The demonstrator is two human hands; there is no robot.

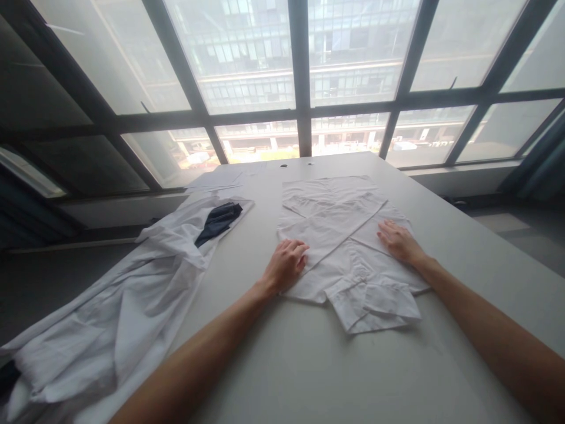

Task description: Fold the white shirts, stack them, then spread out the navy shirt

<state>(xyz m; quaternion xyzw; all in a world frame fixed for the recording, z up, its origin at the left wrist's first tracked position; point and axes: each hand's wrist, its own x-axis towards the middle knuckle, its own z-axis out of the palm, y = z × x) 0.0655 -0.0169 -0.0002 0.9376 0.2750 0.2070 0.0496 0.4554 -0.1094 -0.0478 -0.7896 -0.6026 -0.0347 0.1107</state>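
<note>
The folded white shirt [335, 215] lies mid-tabletop [273, 365], toward the far edge. Left hand [286, 264] and right hand [397, 240] rest palm-down on it, grip spread, pinching nothing, pinning its folds flat. Loose white clothes [123, 312] drape the left edge.

There is only 1 view. The head camera sits above the near end of the tabletop [309, 365] and looks forward and down along it. The folded shirt [339, 235] lies just right of the centre of the frame. It is close enough that the left hand [286, 265] and right hand [399, 241] on it reach mid-frame. Beyond the shirt the camera faces the window wall [300, 76], and left of the shirt it takes in a heap of white cloth [123, 318]. The wide lens bends the window bars.
</note>
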